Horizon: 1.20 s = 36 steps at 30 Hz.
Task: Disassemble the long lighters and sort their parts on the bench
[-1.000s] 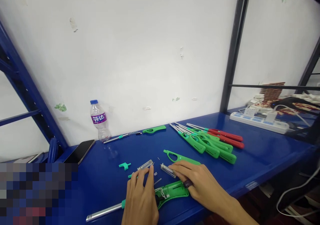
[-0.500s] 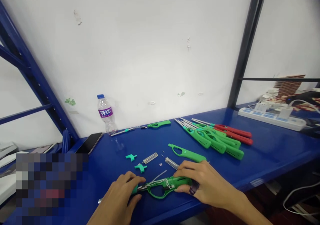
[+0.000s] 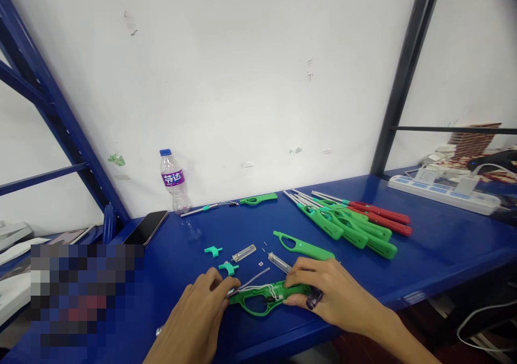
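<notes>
An opened green lighter shell (image 3: 258,311) lies near the table's front edge, with thin white wires inside. My right hand (image 3: 323,294) pinches its right end, a dark translucent object (image 3: 314,298) under the fingers. Closed around the metal tube at the shell's left tip is my left hand (image 3: 202,310); the fingers hide most of the tube. A thin clear tube (image 3: 256,279) slants up beside the wires. Behind the hands are two teal triggers (image 3: 213,252), a clear fuel tank (image 3: 244,253), a second tank (image 3: 279,262) and a green shell half (image 3: 304,248).
Several green lighters (image 3: 347,224) and red lighters (image 3: 379,212) lie at the right rear of the blue table (image 3: 226,229). Along the wall are a bottle (image 3: 173,181), a loose metal tube (image 3: 197,211) and a green shell (image 3: 258,199). A phone (image 3: 147,228) and power strip (image 3: 442,191) flank them.
My left hand has moved up and right, closer to the shell's tip, and now covers the teal piece and most of the metal tube. The camera view has shifted slightly.
</notes>
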Tool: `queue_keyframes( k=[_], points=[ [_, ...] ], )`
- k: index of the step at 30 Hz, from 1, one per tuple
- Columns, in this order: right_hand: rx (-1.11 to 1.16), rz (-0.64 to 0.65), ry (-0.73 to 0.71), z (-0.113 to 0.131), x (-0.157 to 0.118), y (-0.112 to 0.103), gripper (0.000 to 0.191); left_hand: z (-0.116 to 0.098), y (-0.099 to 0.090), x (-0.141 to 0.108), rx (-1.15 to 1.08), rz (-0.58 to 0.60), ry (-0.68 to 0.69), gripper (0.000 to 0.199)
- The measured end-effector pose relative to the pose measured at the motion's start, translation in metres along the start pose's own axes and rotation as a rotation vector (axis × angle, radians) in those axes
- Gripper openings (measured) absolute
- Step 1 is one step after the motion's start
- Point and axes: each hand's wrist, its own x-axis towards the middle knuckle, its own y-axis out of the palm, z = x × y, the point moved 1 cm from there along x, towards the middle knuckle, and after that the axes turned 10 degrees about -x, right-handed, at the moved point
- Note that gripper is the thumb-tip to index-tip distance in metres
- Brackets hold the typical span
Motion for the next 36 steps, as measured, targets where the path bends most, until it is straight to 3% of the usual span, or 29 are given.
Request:
queue_keyframes(
  k=[4,8,13,16,19,25,29,32,36],
  points=[
    [0.017,0.003,0.011,-0.002,0.000,0.002,0.011,-0.017,-0.009,0.005,0.042,0.030,-0.023,0.056],
    [0.013,0.000,0.019,-0.004,0.000,0.003,0.013,-0.026,-0.010,0.011,0.124,0.108,-0.139,0.071],
    [0.033,0.000,0.025,-0.005,0.001,0.005,0.011,-0.015,-0.010,0.009,0.148,0.004,-0.154,0.073],
    [0.045,-0.001,0.025,-0.006,0.002,0.005,0.010,0.000,-0.019,0.008,0.201,-0.094,-0.165,0.075],
    [0.019,-0.005,0.016,-0.005,0.001,0.006,0.014,0.018,-0.032,0.027,0.234,-0.122,-0.206,0.074],
    [0.022,0.005,-0.004,-0.002,0.001,0.004,0.019,0.067,-0.046,0.124,0.228,0.048,-0.232,0.052],
    [0.073,0.021,-0.004,-0.003,0.003,0.004,0.014,0.111,-0.029,0.163,0.221,0.093,-0.234,0.029],
    [0.176,-0.043,-0.027,-0.003,0.003,0.002,0.014,0.134,-0.008,0.162,0.236,0.080,-0.249,0.026],
    [0.271,-0.253,0.030,-0.010,0.009,-0.011,0.015,0.149,0.007,0.148,0.239,-0.006,-0.272,0.031]
  ],
)
